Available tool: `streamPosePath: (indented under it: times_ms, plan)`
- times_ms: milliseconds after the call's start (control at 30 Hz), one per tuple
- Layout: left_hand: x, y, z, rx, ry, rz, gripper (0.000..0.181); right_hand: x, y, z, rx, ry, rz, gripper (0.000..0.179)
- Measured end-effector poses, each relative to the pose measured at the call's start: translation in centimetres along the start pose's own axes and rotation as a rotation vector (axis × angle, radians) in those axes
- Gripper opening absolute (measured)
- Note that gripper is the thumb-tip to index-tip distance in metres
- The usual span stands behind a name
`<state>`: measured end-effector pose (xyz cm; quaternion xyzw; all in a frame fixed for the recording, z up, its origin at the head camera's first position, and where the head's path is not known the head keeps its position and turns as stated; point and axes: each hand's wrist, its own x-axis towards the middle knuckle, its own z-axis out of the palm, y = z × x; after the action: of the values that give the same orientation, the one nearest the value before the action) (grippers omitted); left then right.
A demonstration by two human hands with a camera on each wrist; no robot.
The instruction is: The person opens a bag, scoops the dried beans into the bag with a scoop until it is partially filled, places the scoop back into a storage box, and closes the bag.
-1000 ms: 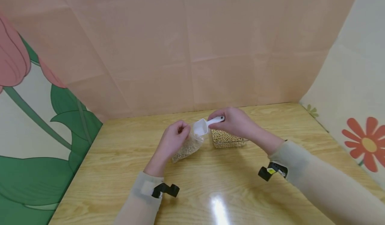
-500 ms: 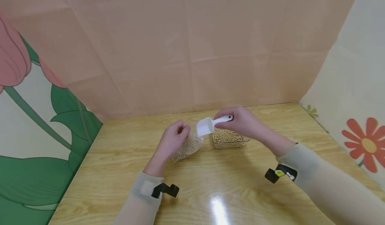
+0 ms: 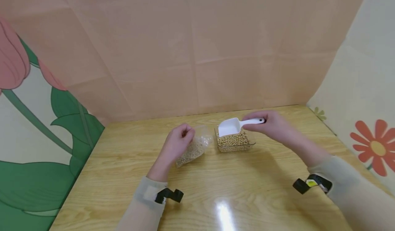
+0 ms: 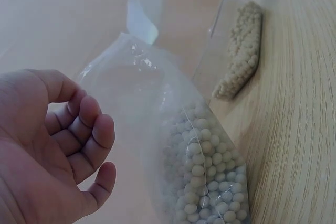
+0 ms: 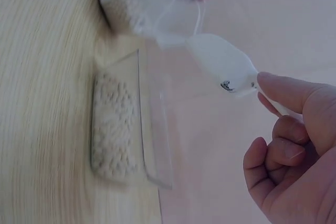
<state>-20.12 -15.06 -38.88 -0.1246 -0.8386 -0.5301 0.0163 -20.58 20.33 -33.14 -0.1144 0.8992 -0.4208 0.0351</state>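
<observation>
My left hand [image 3: 179,140] pinches the upper edge of a clear plastic bag [image 3: 202,140], its fingers curled. Round pale beans [image 4: 210,166], like soybeans, fill the bag's lower part, which leans towards the tabletop. My right hand [image 3: 274,126] grips a white plastic scoop [image 3: 229,127] by its handle, thumb against fingers. The scoop's bowl shows bare white inside and hangs over a clear rectangular container [image 3: 254,143] of the same kind of beans. In the right wrist view the scoop [image 5: 223,59] overlaps the bag's mouth.
The container stands just right of the bag on a wood-grain table [image 3: 197,196]. A plain pinkish backdrop [image 3: 197,52] closes off the rear. Flower-printed panels [image 3: 367,87] flank the table on both sides.
My right hand has carried the scoop rightwards, from the bag's mouth to above the container. The left hand and the bag stay where they were.
</observation>
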Motion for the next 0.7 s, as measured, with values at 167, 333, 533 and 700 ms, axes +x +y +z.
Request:
streamPosePath:
  times_ms: [167,333,533,700]
  plan:
    - [-0.1,0.0,-0.1,-0.004,-0.007,-0.003,0.026,-0.5,1.4,-1.5,-0.050,0.007,0.021,0.044]
    - [-0.1,0.0,-0.1,-0.005,-0.016,-0.004,0.026,-0.7,2.5,-2.8,-0.133,0.005,0.009,0.040]
    - [-0.1,-0.1,-0.1,-0.016,-0.018,-0.009,0.027,-0.2,3.3,-3.5,-0.240,-0.005,-0.006,0.037]
    - [-0.1,-0.1,-0.1,-0.017,-0.020,-0.014,0.026,0.5,3.6,-3.8,-0.297,-0.036,-0.026,0.036]
